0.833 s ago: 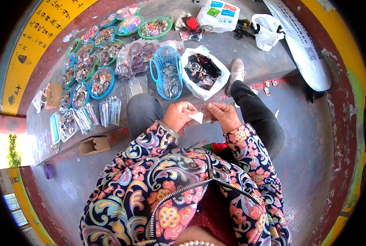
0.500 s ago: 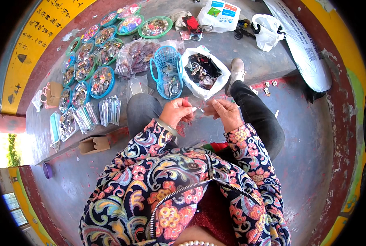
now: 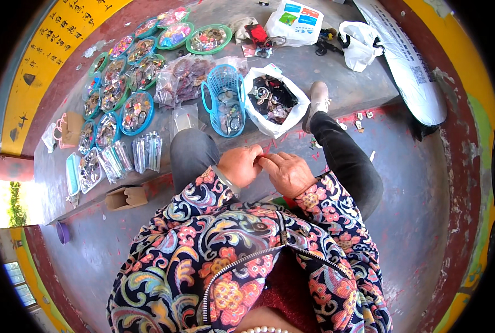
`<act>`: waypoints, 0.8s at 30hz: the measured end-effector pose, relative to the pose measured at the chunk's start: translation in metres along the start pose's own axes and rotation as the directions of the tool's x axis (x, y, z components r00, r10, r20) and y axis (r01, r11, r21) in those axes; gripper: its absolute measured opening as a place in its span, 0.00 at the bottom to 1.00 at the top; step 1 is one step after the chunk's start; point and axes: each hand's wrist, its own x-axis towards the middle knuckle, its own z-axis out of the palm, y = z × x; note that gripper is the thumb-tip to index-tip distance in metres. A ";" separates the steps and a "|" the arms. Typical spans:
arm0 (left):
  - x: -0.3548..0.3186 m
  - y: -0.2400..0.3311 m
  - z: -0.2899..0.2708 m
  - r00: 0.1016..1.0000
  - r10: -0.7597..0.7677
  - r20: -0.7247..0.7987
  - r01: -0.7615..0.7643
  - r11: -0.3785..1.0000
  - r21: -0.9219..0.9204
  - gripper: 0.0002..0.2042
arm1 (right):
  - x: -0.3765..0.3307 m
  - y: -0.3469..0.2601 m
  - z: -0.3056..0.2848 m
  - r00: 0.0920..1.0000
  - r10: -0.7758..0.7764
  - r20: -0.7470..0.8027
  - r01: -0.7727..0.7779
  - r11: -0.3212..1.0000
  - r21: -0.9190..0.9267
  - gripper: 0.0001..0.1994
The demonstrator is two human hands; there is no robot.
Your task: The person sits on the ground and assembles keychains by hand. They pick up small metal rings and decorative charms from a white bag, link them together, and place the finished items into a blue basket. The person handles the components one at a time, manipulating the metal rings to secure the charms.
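My left hand (image 3: 240,165) and my right hand (image 3: 290,173) meet in front of my lap, fingertips pinched together. Between them shows a tiny red bit (image 3: 262,157), mostly covered by the fingers, too small to name. Both hands are closed. Just beyond them on the raised ledge stands a blue plastic basket (image 3: 207,95) with small items inside. Beside it a white plastic bag (image 3: 298,114) gapes, filled with dark and shiny small accessories.
Several round trays (image 3: 126,126) of small trinkets cover the ledge at left, near bundles of packaged sticks (image 3: 147,152). Clear bags (image 3: 183,83) lie behind. A cardboard box (image 3: 126,198) and purple cup (image 3: 63,233) sit lower left. White bags (image 3: 358,45) and a long silvery package (image 3: 408,61) lie at right.
My hands have come together, the right one moving left and down. A small whitish piece at the left fingertips no longer shows; a red bit now appears between the fingers.
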 end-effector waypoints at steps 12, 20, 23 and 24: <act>0.001 0.004 0.002 0.999 -0.048 -0.013 0.046 0.991 -0.124 0.05 | -0.006 -0.002 0.003 0.989 0.015 0.149 0.007 0.989 -0.146 0.05; 0.005 0.008 0.006 0.994 0.070 -0.083 -0.081 0.987 -0.136 0.04 | -0.016 0.003 0.020 0.960 0.146 0.237 -0.108 0.980 -0.164 0.05; 0.007 0.009 0.011 0.981 0.171 -0.091 -0.181 0.976 -0.123 0.04 | -0.020 0.006 0.025 0.944 0.198 0.266 -0.156 0.973 -0.171 0.05; 0.008 0.008 0.013 0.971 0.215 -0.104 -0.227 0.967 -0.114 0.04 | -0.021 0.007 0.026 0.944 0.199 0.264 -0.161 0.974 -0.159 0.04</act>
